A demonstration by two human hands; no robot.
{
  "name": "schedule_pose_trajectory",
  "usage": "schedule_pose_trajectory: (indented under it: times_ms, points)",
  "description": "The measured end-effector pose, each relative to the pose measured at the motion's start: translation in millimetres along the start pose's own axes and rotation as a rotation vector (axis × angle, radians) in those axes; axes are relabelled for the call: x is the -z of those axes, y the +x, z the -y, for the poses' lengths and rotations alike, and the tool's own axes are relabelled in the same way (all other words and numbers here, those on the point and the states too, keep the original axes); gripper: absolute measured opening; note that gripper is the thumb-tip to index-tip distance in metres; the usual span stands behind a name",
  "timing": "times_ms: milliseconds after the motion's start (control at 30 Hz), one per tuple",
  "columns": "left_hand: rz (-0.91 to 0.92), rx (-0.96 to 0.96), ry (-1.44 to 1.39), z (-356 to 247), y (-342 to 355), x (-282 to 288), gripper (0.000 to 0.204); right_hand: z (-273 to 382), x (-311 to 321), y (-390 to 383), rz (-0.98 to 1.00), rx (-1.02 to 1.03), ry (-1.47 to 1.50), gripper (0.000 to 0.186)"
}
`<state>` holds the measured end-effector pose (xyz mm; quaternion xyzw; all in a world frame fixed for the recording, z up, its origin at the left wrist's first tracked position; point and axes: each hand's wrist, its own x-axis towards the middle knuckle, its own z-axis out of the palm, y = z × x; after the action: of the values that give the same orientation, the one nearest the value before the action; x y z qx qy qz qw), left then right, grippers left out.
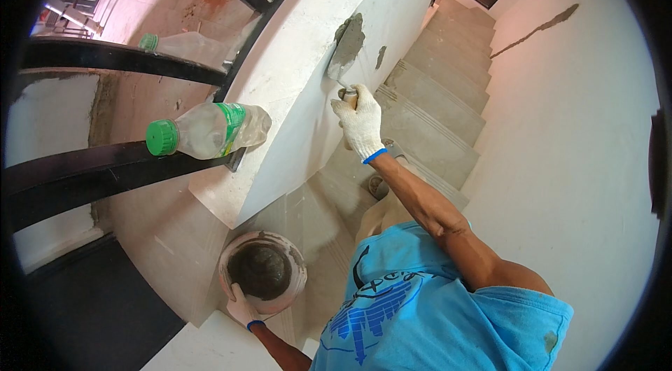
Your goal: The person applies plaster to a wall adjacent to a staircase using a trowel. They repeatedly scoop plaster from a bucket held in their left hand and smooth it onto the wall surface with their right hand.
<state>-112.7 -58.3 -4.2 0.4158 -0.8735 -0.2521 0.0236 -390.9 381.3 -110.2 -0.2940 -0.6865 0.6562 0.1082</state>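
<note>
Right hand (359,122), gloved, closed on trowel (345,49), blade slanting up-left from fist, flat on wall (294,56) with mortar; left hand (241,306) grips bucket (262,273) rim, well below; two bottles (210,129) on rails left of the right hand.

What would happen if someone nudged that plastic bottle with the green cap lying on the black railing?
The plastic bottle lies on its side on the narrow black rail, so it would probably roll off easily. It looks nearly empty, so likely light. Its thin clear wall would probably dent rather than break.
</note>
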Motion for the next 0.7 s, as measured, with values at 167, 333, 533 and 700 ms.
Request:
schedule_pose_trajectory:
  times_ms: [167,333,533,700]
  points:
    - [0.011,0.055,0.099,-6,-1,3,0.06,11,5,1,0.094,-0.308,-0.026,0.032]
    - [0.022,0.025,0.025,15,8,2,0.06,-9,11,-4,0.03,-0.148,-0.081,0.032]
    - [0.043,0.077,0.086,3,2,4,0.061,7,3,-1,0.031,-0.08,-0.015,0.035]
    - [0.053,0.065,0.036,1,3,3,0.062,-22,-7,7,0.045,-0.148,-0.077,0.033]
